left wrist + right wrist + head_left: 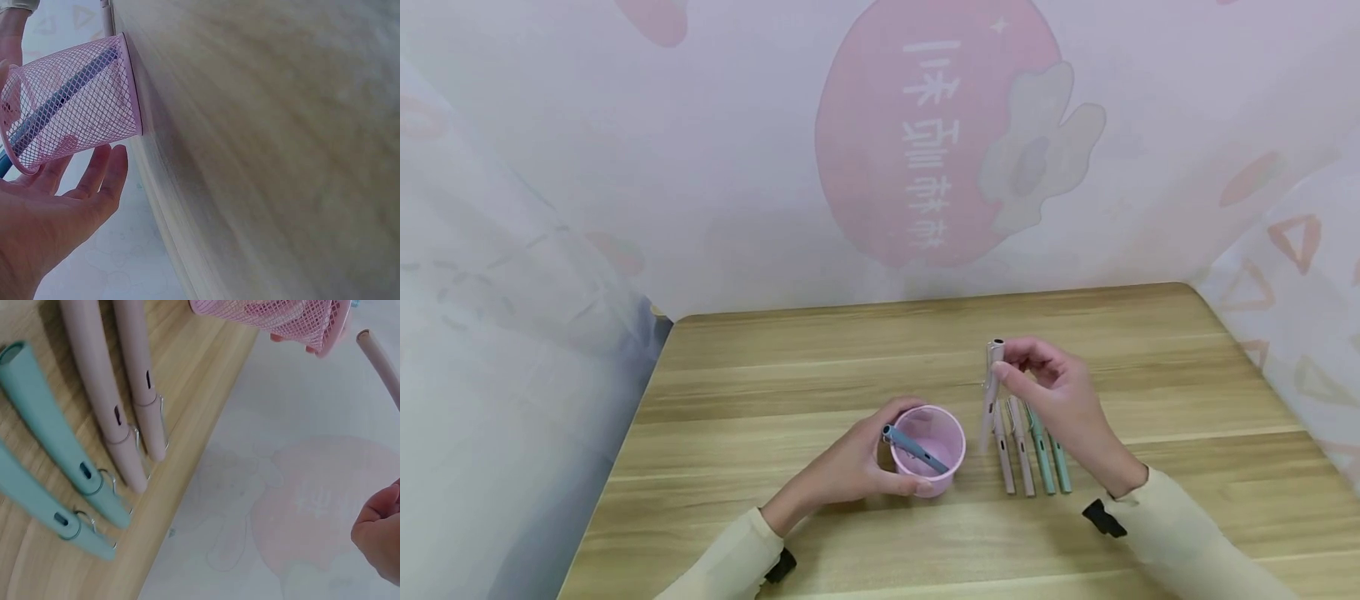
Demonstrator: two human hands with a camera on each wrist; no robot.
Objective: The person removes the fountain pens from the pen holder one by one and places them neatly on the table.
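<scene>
pale pink pen point(991, 392) pinched upright by right hand point(1063, 400), left hand point(857, 467) gripping pink mesh cup point(934, 467)

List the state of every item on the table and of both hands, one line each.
Pink mesh pen cup: upright on the table, cupped by the left hand.
Blue pen: leaning inside the cup.
Pink pen: lifted, near upright, pinched by the right hand.
Two pink pens: lying flat, capped.
Two green pens: lying flat, capped.
Left hand: curled around the cup.
Right hand: raised, holding a pen.
</scene>
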